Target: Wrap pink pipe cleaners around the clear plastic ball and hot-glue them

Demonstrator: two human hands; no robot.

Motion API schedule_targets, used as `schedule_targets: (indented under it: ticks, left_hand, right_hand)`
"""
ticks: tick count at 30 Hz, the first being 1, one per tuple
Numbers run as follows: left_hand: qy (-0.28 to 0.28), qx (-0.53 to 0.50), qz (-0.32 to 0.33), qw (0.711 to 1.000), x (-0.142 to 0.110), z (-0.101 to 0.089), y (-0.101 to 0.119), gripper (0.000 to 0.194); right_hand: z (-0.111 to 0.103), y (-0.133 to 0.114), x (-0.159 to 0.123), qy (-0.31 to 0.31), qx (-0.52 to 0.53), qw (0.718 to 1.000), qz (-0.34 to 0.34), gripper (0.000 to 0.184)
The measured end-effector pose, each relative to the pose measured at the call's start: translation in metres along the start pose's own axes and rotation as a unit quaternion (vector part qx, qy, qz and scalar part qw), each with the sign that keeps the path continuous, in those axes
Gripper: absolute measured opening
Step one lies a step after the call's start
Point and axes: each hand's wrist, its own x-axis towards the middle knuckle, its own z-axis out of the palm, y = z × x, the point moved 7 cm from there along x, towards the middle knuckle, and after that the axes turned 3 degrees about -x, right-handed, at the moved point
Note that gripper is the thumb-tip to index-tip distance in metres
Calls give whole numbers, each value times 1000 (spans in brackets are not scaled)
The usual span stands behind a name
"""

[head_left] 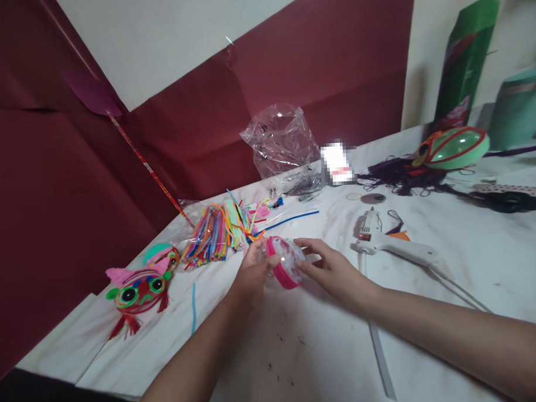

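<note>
- Locate clear ball directly between both hands, in front over middle of worktop; resting on it or lifted, cannot tell.
- Round, so no real long axis; go by pink band: steep, tilted from upper left to lower right, roughly crosswise to line between hands.
- Nearer hand: neither, with ball flanked closely on both sides.
- Gripping ball's left side in left hand, with thumb over band.
- Reaching round right side with right hand, fingers bent, fingertips at surface; gripping or just touching, cannot tell.
- Counting right: 1 glue gun, 1 flat white strip, 1 green balloon shape farther back.
- Counting left: 1 pink-eared face figure, 1 light blue strip.
- Counting behind: 1 pile of coloured stems, too many to count singly; 1 loose dark blue stem; 1 clear plastic bag.
</note>
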Motion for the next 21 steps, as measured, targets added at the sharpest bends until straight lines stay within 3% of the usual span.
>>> schedule_targets:
  ticks: [5,10,16,21]
  left_hand:
    - [-24,-83,-10,996,7,-5,-1,49]
    - [-28,-98,-11,995,8,-4,2,45]
    - [0,-36,-10,999,-8,9,6,52]
    - [30,29,-6,999,-18,11,14,51]
  right_hand:
    - [-8,6,2,32,-1,999,24,51]
    - [-6,8,2,34,-12,999,23,48]
    - [-3,-10,-5,65,-41,989,-128,35]
    - [0,-14,-10,53,-87,977,-185,33]
